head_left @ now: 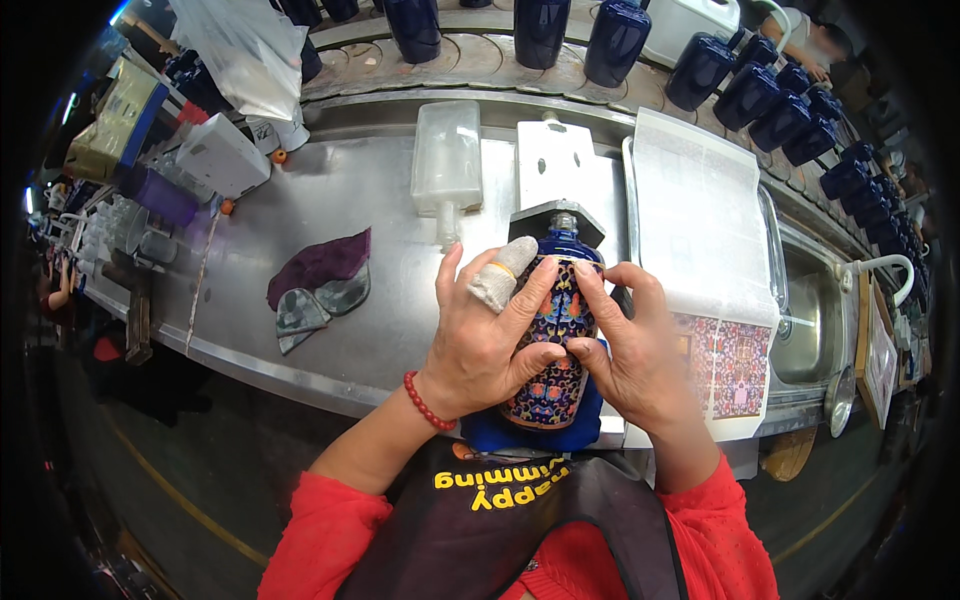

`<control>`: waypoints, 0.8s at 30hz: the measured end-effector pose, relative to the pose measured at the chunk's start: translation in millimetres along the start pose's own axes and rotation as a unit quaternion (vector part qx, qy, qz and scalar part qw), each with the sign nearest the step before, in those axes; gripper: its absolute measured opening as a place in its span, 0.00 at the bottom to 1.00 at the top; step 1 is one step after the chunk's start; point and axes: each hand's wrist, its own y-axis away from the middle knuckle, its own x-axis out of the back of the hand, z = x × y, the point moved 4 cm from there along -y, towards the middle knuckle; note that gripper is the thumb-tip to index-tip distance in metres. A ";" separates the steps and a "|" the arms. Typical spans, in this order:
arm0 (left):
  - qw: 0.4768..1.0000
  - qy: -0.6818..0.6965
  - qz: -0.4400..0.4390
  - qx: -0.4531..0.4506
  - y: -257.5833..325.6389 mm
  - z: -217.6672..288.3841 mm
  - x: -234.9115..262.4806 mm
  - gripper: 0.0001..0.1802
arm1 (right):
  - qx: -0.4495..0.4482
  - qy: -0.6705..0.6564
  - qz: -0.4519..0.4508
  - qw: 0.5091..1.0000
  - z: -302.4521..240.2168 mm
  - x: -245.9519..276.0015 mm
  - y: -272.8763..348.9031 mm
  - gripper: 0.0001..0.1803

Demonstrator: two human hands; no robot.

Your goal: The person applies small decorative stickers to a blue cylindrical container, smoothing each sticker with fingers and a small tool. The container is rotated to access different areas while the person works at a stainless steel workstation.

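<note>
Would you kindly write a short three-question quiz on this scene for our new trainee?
1. Which hand wears the pale cloth finger cover?
2. True or false: fingers of both the left hand and the right hand touch the patterned bottle.
3. What lies on the metal bench to the left of the clear bottle? A: a wooden spoon; B: a purple-and-grey cloth; C: a coil of rope.

Key: 1. The left hand. 2. True. 3. B.
</note>
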 end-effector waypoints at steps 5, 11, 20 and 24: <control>1.000 0.005 0.003 0.001 0.7 -0.3 -0.5 0.42 | -0.001 -0.003 -0.006 1.000 -2.6 1.9 -1.8 0.39; 1.000 0.002 0.007 0.000 1.5 -0.9 -1.5 0.42 | 0.014 0.007 0.005 1.000 -5.3 2.6 -7.7 0.38; 1.000 -0.009 -0.010 0.001 3.4 -1.7 -2.7 0.43 | 0.002 0.007 0.008 1.000 -7.5 2.8 -10.3 0.35; 1.000 -0.009 -0.016 0.002 3.5 -2.0 -3.3 0.43 | 0.003 0.005 0.005 1.000 -6.5 2.3 -12.2 0.35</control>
